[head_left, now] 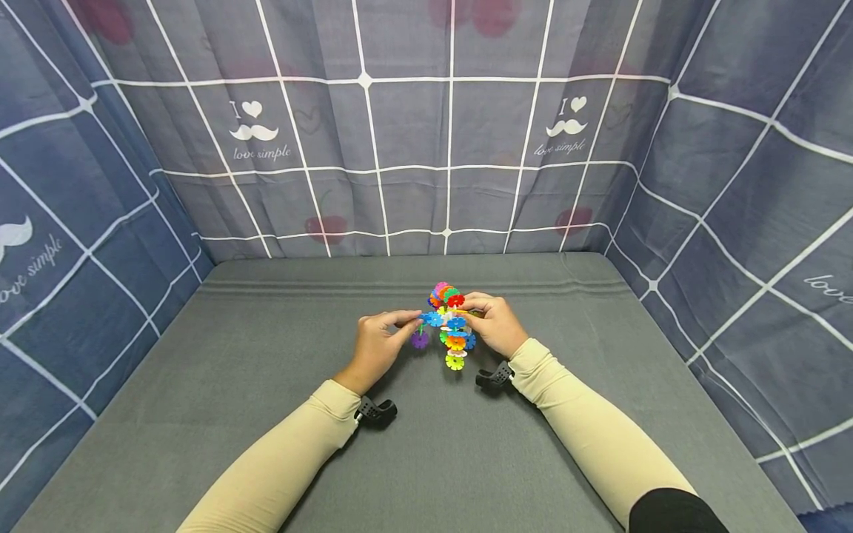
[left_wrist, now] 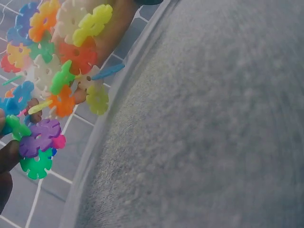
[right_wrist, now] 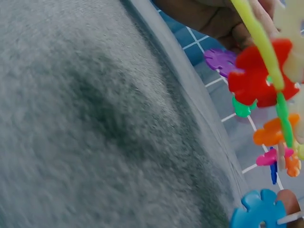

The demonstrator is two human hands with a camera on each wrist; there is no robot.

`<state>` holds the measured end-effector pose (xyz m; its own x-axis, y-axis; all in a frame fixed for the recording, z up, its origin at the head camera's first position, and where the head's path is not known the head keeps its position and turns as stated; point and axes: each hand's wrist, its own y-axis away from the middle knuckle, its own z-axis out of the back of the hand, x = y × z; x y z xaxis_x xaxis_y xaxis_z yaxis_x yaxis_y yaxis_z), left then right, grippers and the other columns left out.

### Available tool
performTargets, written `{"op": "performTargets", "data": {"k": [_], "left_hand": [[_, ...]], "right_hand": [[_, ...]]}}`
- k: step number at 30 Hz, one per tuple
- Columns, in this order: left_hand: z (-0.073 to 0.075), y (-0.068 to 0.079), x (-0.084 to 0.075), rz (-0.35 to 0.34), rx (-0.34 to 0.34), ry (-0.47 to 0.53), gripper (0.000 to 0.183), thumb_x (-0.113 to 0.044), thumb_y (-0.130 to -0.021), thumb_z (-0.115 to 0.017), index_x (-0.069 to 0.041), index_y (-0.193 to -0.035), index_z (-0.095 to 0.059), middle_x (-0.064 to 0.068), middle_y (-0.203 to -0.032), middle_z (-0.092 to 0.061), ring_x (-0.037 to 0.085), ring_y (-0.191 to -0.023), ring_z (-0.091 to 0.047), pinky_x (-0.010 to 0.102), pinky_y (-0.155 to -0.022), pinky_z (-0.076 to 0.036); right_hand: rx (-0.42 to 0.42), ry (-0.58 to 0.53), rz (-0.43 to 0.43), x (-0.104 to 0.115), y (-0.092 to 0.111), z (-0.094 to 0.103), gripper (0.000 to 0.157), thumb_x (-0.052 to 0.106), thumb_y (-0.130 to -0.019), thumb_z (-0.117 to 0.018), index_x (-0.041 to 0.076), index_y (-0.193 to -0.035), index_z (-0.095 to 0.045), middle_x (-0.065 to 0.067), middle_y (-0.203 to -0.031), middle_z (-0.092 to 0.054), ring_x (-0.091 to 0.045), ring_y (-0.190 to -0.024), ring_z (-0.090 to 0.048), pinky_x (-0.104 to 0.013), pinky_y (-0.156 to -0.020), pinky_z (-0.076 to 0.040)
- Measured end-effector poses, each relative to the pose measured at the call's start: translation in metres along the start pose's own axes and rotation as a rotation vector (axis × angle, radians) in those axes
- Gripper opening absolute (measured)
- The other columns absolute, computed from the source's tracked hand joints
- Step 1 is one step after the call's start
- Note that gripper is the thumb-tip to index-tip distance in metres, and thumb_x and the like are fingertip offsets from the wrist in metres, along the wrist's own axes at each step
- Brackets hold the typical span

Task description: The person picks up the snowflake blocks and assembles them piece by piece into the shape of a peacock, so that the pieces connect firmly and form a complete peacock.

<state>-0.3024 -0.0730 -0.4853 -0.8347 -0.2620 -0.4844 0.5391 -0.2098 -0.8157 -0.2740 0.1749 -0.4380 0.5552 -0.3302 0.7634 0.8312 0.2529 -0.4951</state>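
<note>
A many-coloured assembly of flower-shaped plastic snowflake discs (head_left: pixel 456 342) is held up between both hands above the grey table. On its left side, my left hand (head_left: pixel 380 344) pinches a blue disc (head_left: pixel 434 318) between thumb and fingers. A purple disc (head_left: pixel 419 340) hangs just below those fingertips. My right hand (head_left: pixel 496 322) grips the assembly from the right, its fingertips partly hidden behind the discs. Close up in the left wrist view, green and purple discs (left_wrist: pixel 40 137) sit by the left fingertips. A red disc (right_wrist: pixel 261 73) shows large in the right wrist view.
The grey cloth-covered table (head_left: pixel 413 459) lies under both forearms. Dark blue-grey curtains with white grid lines (head_left: pixel 413 133) close off the back and both sides. A black strap device (head_left: pixel 376 411) is on the left wrist, and another (head_left: pixel 494 376) on the right.
</note>
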Motion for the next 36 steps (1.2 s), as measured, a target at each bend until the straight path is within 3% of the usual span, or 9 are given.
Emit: {"op": "performTargets", "data": {"k": [5, 13, 22, 30, 36], "left_hand": [[0.0, 0.001, -0.001, 0.019, -0.017, 0.009, 0.014, 0.0, -0.086, -0.087, -0.001, -0.099, -0.083, 0.004, -0.088, -0.079, 0.014, -0.071, -0.072, 0.046, -0.058, -0.058], [-0.005, 0.0, -0.002, 0.071, -0.071, 0.011, 0.012, -0.001, -0.086, -0.088, -0.001, -0.097, -0.084, 0.003, -0.09, -0.079, 0.015, -0.074, -0.075, 0.025, -0.062, -0.057], [-0.008, 0.004, -0.002, 0.062, -0.099, -0.038, 0.012, 0.0, -0.085, -0.089, -0.002, -0.096, -0.084, 0.002, -0.089, -0.079, 0.015, -0.073, -0.074, 0.03, -0.062, -0.059], [-0.006, 0.007, -0.001, 0.066, -0.045, -0.005, 0.014, 0.0, -0.084, -0.089, -0.003, -0.096, -0.084, 0.0, -0.086, -0.078, 0.013, -0.068, -0.071, 0.041, -0.056, -0.056], [-0.003, 0.008, 0.0, 0.116, 0.078, 0.014, 0.015, -0.008, -0.082, -0.093, -0.009, -0.094, -0.084, -0.007, -0.087, -0.078, 0.007, -0.073, -0.07, 0.04, -0.063, -0.059]], "right_hand": [[-0.019, -0.01, -0.027, 0.001, 0.001, -0.005, 0.01, -0.016, -0.092, -0.071, -0.016, -0.102, -0.074, -0.025, -0.11, -0.069, -0.023, -0.091, -0.067, -0.021, -0.077, -0.056], [-0.091, -0.007, -0.025, -0.04, -0.002, -0.015, 0.007, -0.008, -0.092, -0.078, -0.008, -0.099, -0.079, -0.018, -0.107, -0.072, -0.016, -0.087, -0.064, -0.018, -0.073, -0.052], [-0.093, 0.0, -0.005, -0.041, -0.001, -0.018, 0.005, -0.002, -0.093, -0.08, -0.004, -0.098, -0.081, -0.01, -0.103, -0.073, -0.017, -0.081, -0.065, -0.02, -0.07, -0.053], [-0.013, 0.013, 0.03, -0.046, -0.004, -0.011, 0.01, -0.011, -0.091, -0.077, -0.006, -0.099, -0.08, -0.016, -0.109, -0.073, -0.02, -0.095, -0.068, -0.018, -0.079, -0.054], [0.097, 0.028, 0.074, -0.051, -0.01, 0.0, 0.014, -0.017, -0.09, -0.074, -0.008, -0.1, -0.079, -0.019, -0.111, -0.073, -0.031, -0.099, -0.069, -0.029, -0.081, -0.058]]}}
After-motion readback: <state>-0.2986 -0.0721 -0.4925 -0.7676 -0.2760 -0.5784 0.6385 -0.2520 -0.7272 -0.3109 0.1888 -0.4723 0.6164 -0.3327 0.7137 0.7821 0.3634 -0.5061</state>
